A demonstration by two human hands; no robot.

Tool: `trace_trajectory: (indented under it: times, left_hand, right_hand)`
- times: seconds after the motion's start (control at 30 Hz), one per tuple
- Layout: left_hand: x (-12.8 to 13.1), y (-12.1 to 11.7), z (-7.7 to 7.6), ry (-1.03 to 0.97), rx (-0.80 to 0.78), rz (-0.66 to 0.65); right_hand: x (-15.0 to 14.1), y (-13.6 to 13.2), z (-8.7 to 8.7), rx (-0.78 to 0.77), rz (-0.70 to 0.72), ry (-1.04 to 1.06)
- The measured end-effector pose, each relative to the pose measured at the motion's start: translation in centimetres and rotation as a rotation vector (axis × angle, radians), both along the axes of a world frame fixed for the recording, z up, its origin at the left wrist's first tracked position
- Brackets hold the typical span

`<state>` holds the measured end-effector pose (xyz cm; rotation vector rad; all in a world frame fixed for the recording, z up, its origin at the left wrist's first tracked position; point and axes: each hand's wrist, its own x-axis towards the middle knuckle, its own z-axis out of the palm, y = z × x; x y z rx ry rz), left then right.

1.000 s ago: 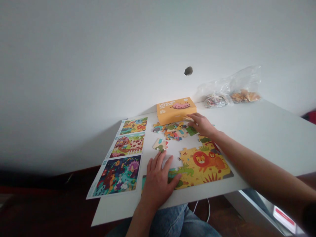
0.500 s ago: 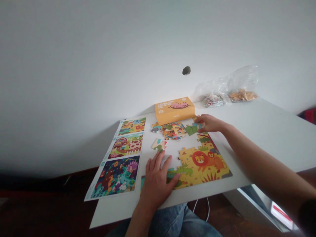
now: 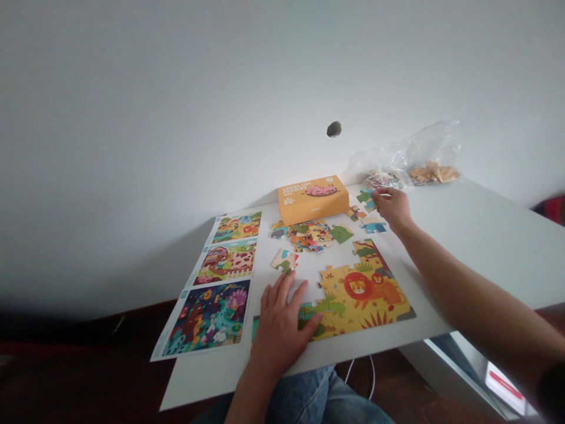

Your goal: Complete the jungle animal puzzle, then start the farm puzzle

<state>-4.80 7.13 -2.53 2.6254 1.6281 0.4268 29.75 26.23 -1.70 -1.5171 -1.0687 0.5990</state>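
My right hand pinches a green and blue puzzle piece to the right of the yellow box. Just below it lie a blue puzzle piece and an orange one. My left hand rests flat with fingers spread, covering part of the joined puzzle's left side. Beyond its fingertips is a loose pale piece with green and red. The joined part of the puzzle shows lions and a crocodile. A pile of loose pieces lies in front of the box, beside a green piece.
The yellow puzzle box stands near the wall. Clear plastic bags of pieces lie at the back right. On the left, a sheet with three pictures overhangs the edge of the white table.
My right hand has moved up and away with a green and blue piece, uncovering the blue and orange pieces. My left hand has stayed in place.
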Motion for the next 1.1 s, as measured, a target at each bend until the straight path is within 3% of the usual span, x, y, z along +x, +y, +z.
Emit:
trace_trajectory:
  times: [0.1, 0.17, 0.33, 0.5, 0.63, 0.83, 0.97, 1.1]
  left_hand:
    - [0.0, 0.0, -0.1, -0.006, 0.003, -0.002]
    - [0.0, 0.0, -0.1, -0.002, 0.0, -0.003]
    - [0.1, 0.0, -0.1, 0.008, -0.007, 0.001]
    - [0.0, 0.0, -0.1, 0.008, -0.005, -0.001]
    - [0.0, 0.0, 0.0, 0.006, -0.005, -0.002]
    - [0.1, 0.0, 0.1, 0.011, -0.001, 0.0]
    - [0.1, 0.0, 0.0, 0.021, -0.008, -0.004]
    - [0.1, 0.0, 0.0, 0.022, -0.009, -0.006]
  right_hand:
    - [-1.9, -0.9, 0.5, -0.038, 0.252, 0.126]
    - [-2.8, -1.3, 0.6, -0.083, 0.461, 0.084]
    - [-3.1, -1.7, 0.1, -0.028, 0.495, -0.489]
    - [-3.5, -2.0, -0.4, 0.089, 0.774, -0.805]
    - [-4.2, -1.9, -0.5, 0.102, 0.767, -0.839]
    - [-4.3, -1.7, -0.5, -0.051, 0.625, -0.702]
    - [-4.1, -1.8, -0.5, 0.022, 0.689, -0.816]
    - [-4.5, -1.8, -0.4, -0.038, 0.704, -0.874]
